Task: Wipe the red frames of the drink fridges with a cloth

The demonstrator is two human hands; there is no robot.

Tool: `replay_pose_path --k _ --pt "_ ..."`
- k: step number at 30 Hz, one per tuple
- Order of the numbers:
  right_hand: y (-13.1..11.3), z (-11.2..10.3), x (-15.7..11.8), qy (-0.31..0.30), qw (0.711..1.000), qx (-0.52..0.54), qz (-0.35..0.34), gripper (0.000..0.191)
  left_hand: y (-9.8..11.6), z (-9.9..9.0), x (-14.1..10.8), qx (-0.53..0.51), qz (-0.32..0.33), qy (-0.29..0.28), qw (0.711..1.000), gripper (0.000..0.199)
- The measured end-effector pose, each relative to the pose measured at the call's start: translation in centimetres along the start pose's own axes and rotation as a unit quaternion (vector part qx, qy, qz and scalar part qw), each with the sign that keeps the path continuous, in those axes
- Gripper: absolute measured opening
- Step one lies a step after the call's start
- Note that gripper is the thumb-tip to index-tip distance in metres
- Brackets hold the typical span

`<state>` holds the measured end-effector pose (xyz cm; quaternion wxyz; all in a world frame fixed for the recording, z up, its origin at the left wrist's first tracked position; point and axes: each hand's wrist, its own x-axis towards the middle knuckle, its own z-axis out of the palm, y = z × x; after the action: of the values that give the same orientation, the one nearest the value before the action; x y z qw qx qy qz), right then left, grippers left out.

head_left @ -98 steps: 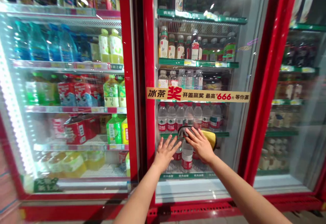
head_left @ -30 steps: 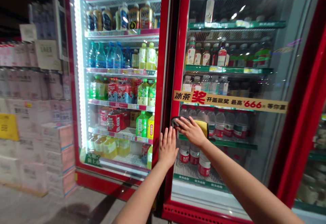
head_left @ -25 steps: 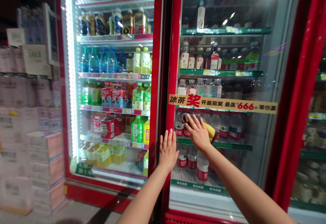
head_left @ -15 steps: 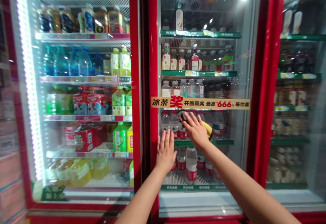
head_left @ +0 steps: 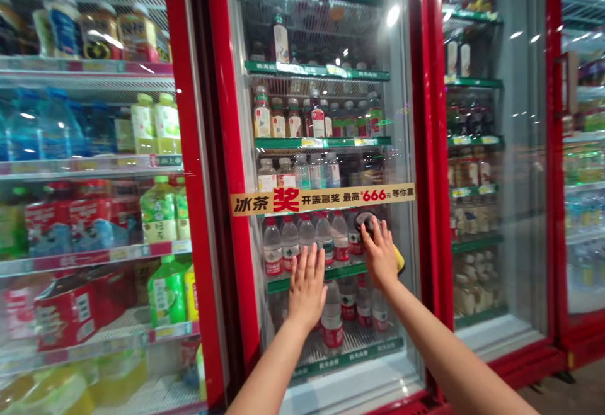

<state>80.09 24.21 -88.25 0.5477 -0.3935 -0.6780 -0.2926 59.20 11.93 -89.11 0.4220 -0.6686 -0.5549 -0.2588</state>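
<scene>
My right hand (head_left: 382, 261) presses a grey and yellow cleaning cloth (head_left: 367, 219) against the glass door (head_left: 399, 150) of a red-framed drinks fridge, just below the right part of a tan banner strip (head_left: 326, 199). Dark grey cloth shows above the fingers, and a yellow edge sticks out at the right; the rest is under the palm. Lower and to the left, my left hand (head_left: 306, 292) is spread flat against or very close to the same glass, with nothing in it. Behind the pane stand red-labelled water bottles (head_left: 340, 237).
The door's red frame (head_left: 236, 176) runs up the left side. At the left is another fridge with green tea bottles (head_left: 159, 210) and red drink packs (head_left: 50, 223). More glass-doored fridges stand at the right, with a red base (head_left: 529, 364) above the floor.
My right hand and the cloth have moved right along the glass, from the banner's middle toward its right end. The view has turned right, and my hands are farther apart.
</scene>
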Motion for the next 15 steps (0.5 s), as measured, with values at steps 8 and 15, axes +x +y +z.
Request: replay_pose_path --k 8,15 --pt "4.0 -0.3 0.1 -0.079 0.993 0.036 -0.074 0.074 2.7 2.0 2.2 -0.031 0.062 -0.016 0.997 0.107" --pt "8.0 0.5 -3.4 0.008 0.995 -0.004 0.102 0.101 4.8 3.7 3.8 -0.044 0.104 -0.035 0.993 0.119"
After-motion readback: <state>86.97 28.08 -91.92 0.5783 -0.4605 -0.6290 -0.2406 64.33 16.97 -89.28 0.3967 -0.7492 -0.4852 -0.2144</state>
